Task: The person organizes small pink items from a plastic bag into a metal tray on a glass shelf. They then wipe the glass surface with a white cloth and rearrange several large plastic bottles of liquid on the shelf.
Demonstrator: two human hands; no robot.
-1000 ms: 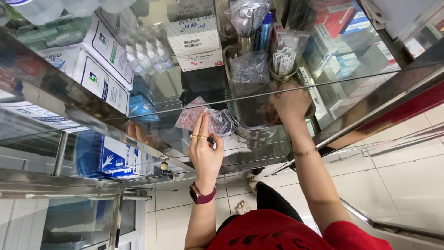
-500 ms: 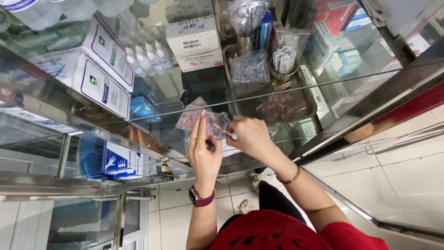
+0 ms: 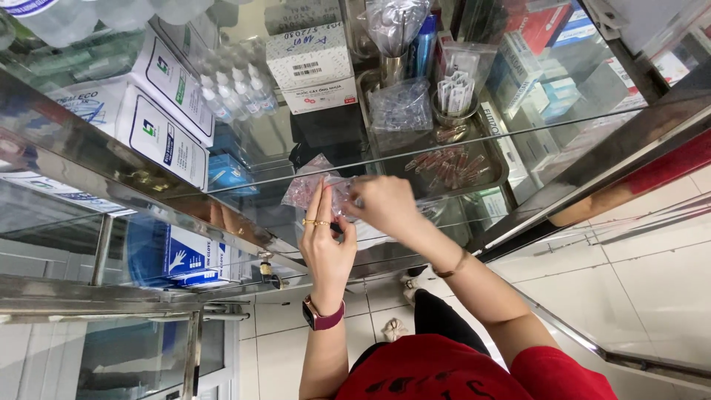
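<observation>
Head view: left hand [image 3: 326, 248] and right hand [image 3: 385, 207] pinch plastic bag [image 3: 315, 189].

Two hands [image 3: 326, 252] [image 3: 385, 207], one clear plastic bag [image 3: 315, 189], four small dropper bottles [image 3: 237, 92], two metal cups [image 3: 392, 70] [image 3: 452, 111], one metal tray [image 3: 495, 159].

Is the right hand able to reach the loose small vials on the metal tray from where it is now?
Probably yes. The right hand is at the clear plastic bag, just beside the metal tray. Nothing stands between it and the small vials.
</observation>
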